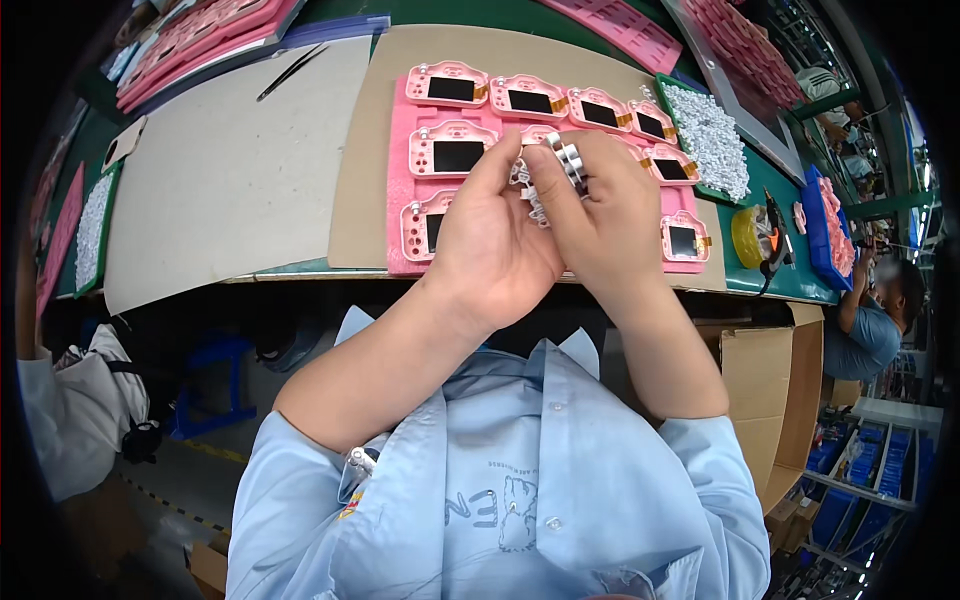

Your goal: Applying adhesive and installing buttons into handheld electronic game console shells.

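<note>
White pieces in hands hiding some consoles on pink tray.

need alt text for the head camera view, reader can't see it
A person's left hand, cupped palm up, and right hand, curled beside it, gather small whitish parts above a pink tray of pink device shells with dark screens. Tweezers lie on a pale sheet at left; white pieces fill a green tray at right.

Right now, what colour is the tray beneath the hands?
Pink; the tray shows best in the head view.
</note>
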`<action>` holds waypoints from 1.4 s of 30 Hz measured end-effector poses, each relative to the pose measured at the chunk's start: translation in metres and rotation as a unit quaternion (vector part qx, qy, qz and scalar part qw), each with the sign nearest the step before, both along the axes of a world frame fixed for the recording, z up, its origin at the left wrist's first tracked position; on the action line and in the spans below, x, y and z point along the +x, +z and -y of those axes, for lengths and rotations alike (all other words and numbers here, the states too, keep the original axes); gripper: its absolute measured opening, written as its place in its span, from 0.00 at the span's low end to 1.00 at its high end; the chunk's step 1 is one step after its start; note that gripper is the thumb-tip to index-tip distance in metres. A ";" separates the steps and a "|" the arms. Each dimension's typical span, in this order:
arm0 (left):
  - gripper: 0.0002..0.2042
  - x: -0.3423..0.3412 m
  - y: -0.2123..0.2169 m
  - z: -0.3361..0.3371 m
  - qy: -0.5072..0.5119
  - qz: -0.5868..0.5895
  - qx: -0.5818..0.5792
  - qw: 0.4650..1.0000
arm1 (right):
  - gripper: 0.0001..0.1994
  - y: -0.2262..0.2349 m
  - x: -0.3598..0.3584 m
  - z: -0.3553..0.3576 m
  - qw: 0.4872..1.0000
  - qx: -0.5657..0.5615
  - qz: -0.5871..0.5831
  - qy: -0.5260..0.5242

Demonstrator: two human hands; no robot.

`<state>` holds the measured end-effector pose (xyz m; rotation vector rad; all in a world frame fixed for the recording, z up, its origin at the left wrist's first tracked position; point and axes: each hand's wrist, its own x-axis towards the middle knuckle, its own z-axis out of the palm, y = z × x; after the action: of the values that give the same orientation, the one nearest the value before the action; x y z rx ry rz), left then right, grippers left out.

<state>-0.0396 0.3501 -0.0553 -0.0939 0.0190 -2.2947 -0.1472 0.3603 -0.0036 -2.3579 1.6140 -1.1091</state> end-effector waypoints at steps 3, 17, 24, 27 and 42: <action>0.14 -0.003 -0.012 -0.001 -0.024 -0.079 0.039 0.996 | 0.07 -0.019 0.007 0.000 0.996 -0.085 0.006 -0.001; 0.13 -0.004 -0.004 -0.005 0.054 0.050 0.136 0.988 | 0.08 -0.012 0.012 -0.009 0.982 0.046 0.177 0.042; 0.13 -0.006 0.001 -0.007 0.071 0.053 0.108 0.990 | 0.09 -0.005 0.004 -0.009 0.978 0.072 0.189 0.052; 0.14 -0.006 -0.001 -0.007 0.095 0.051 0.085 0.991 | 0.10 0.000 0.007 -0.012 0.991 0.042 0.122 0.032; 0.15 0.004 -0.014 -0.004 0.081 -0.118 0.014 0.990 | 0.12 0.012 0.001 -0.008 0.950 0.073 0.298 0.060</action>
<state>-0.0359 0.3542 -0.0690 -0.3410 0.1600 -2.1086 -0.1461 0.3681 0.0081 -1.7544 1.2623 -1.4325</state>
